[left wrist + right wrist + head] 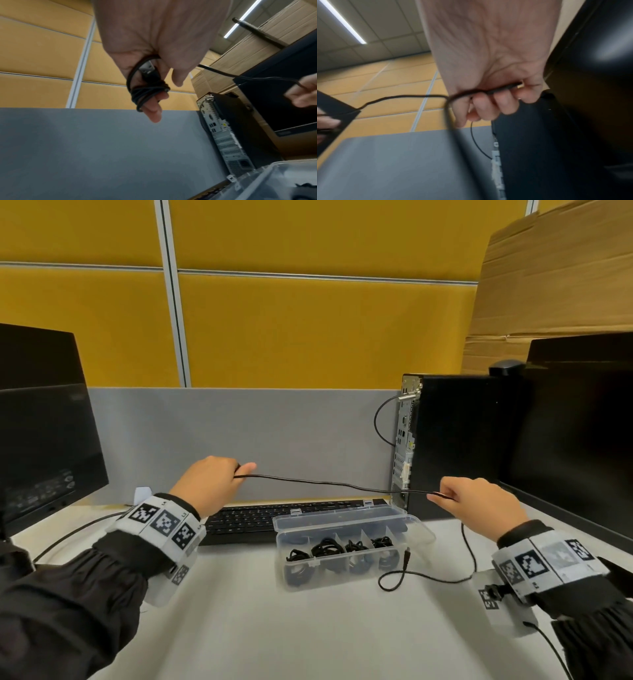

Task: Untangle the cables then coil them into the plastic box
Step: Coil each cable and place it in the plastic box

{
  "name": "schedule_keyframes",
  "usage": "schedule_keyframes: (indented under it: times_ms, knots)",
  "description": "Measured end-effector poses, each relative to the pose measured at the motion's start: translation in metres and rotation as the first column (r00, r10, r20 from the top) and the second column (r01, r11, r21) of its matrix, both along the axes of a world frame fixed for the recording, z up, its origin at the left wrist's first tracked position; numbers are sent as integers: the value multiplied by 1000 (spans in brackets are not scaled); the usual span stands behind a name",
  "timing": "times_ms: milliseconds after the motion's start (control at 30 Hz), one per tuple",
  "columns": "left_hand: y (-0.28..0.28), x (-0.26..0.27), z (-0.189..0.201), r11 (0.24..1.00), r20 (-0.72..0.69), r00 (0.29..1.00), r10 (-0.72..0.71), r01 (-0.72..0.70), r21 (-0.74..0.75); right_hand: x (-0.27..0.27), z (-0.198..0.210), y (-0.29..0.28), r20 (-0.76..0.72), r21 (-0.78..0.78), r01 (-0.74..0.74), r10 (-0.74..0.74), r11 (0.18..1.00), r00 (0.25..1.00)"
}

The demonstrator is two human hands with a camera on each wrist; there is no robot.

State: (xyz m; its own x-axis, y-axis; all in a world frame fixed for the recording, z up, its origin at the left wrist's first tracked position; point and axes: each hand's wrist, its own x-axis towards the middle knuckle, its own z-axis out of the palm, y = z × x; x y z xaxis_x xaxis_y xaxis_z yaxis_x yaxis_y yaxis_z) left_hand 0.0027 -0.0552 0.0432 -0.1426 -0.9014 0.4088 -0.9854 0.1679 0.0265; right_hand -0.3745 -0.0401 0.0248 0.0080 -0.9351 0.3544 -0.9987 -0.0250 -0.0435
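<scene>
The black USB cable [329, 483] runs taut through the air between both hands, above the keyboard [260, 517] and the clear plastic box [346, 577]; its free tail drops from the right hand to the white desk [239, 628], loops once, and ends in a small plug beside the box.

The span is likely held tight so the turns wind evenly. The box sits lid-open in the middle of the desk with coiled cables in its front compartments; whether one compartment is free I cannot tell.

A monitor [41, 422] stands left and the computer tower [455, 440] right, close behind the right hand, so room for pulling lies toward the person and over the bare near desk.

The left hand [209, 484] has several turns wound round its fingers [154, 108], the USB-A plug [147, 67] pinned against them. The right hand [479, 501] pinches the cable between thumb and curled fingers [488, 106].
</scene>
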Motion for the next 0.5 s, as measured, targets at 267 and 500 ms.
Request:
schedule_keyframes:
  times_ms: [267, 500]
  knots:
    - [-7, 35, 8, 963, 11, 965, 262, -262, 65, -50, -16, -6, 538, -12, -31, 32, 999, 843]
    - [-9, 48, 2, 904, 39, 924, 381, -381, 195, -58, -20, -8, 479, 91, 127, -155, 988, 864]
